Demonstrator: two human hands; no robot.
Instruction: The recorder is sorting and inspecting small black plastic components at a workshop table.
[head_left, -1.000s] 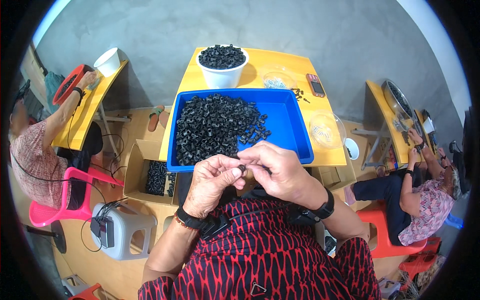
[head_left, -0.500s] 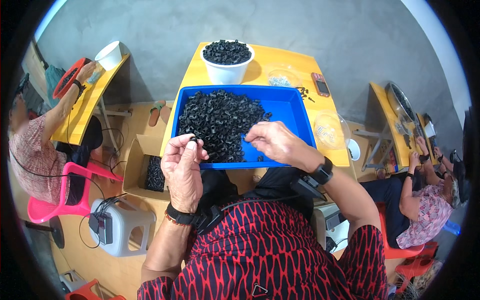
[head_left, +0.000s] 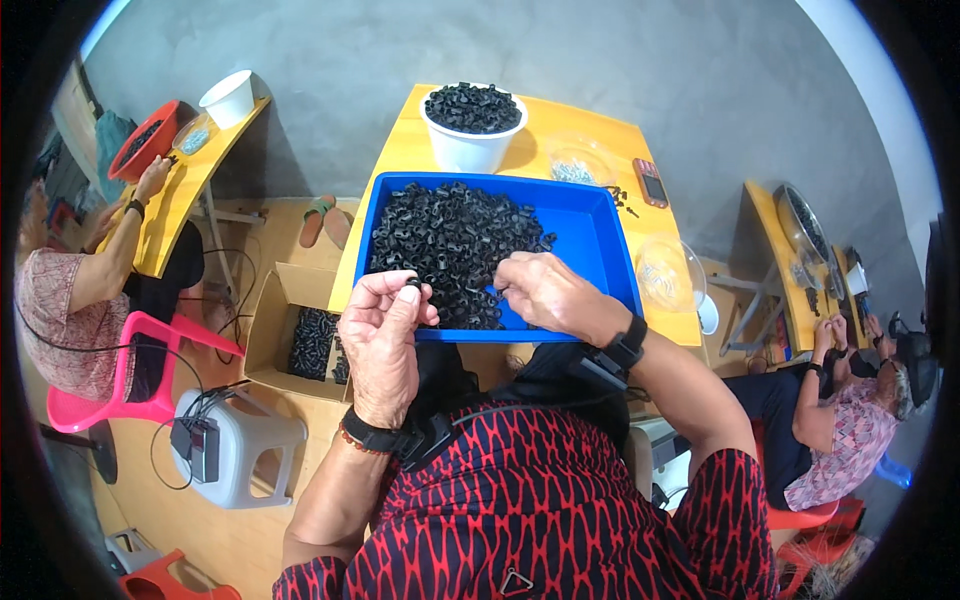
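A blue tray (head_left: 590, 215) holds a heap of small black plastic clips or fittings (head_left: 450, 230), piled over its left and middle part. At the tray's near left edge, my left hand (head_left: 383, 345) pinches a small black plastic fitting (head_left: 413, 282) between thumb and fingers. Its exact shape is mostly hidden. My right hand (head_left: 560, 297) reaches over the tray's near side, fingertips pressed together at the right edge of the heap. What those fingertips hold, if anything, is hidden.
Behind the tray stands a white bucket (head_left: 468, 150) full of black fittings. Clear dishes (head_left: 670, 280), loose screws and a red phone (head_left: 650, 183) lie on the yellow table (head_left: 400, 140). A cardboard box (head_left: 275, 370) stands below left. Co-workers sit at tables on both sides.
My right hand's fingertips have come closer to the heap's edge. My left hand keeps its pinch. The view has shifted slightly. The left co-worker's hand has moved from the red basin to the tabletop.
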